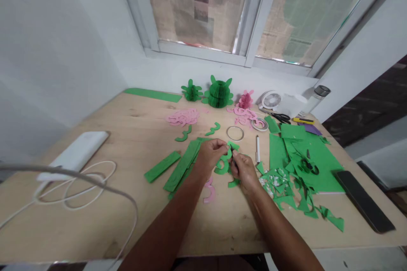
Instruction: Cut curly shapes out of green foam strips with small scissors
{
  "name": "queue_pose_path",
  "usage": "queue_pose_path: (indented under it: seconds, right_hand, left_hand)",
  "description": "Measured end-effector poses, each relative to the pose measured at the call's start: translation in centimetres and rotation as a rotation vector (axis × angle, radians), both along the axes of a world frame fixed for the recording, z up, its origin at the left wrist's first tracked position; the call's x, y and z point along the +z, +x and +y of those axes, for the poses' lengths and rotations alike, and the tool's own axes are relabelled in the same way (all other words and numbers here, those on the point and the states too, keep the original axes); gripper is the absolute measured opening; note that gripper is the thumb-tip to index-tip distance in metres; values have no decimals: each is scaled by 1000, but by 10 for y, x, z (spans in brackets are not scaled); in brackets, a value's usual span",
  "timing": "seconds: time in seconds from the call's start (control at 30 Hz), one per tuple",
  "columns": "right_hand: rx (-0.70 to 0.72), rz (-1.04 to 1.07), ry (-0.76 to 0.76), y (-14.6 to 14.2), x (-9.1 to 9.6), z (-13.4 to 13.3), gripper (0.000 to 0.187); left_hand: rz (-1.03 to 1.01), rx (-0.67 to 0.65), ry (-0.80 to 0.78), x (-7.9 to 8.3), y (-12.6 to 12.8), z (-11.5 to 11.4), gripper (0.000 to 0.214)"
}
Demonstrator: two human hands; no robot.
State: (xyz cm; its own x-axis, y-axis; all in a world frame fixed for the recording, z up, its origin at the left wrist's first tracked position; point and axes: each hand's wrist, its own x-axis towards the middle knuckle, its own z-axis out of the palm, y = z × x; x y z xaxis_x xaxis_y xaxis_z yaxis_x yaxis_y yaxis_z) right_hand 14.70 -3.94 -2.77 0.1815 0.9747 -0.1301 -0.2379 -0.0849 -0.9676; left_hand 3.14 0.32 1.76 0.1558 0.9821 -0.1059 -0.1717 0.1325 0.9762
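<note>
Both my hands meet over the middle of the wooden table (133,203). My left hand (210,153) is closed, pinching a small curved green paper cutout (229,149) at its top. My right hand (242,168) is closed too, gripping the same cutout from the right. More green curved pieces (221,167) lie just under the hands. A pink curved piece (210,191) lies on the table below my left wrist. Green paper strips (182,166) are stacked left of my left hand.
Green sheets and scraps (299,165) with black scissors (310,166) lie right. A white pen (257,149), tape rings (235,133), pink cutouts (182,117), honeycomb paper figures (218,92), small fan (271,99), phone (364,200), white power bank (76,154) and cable (79,186) surround.
</note>
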Motion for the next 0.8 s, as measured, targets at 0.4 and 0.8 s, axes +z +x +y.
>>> queue_pose_path:
  seconds: [0.4,0.8]
  right_hand:
    - [-11,-12,-1,1,-6,1,53]
    - [3,-33,0,2,-5,1,57]
  left_hand:
    - [-7,-7,-9,-1,0,0,11]
    - [48,-53,25,-3,-2,2,12]
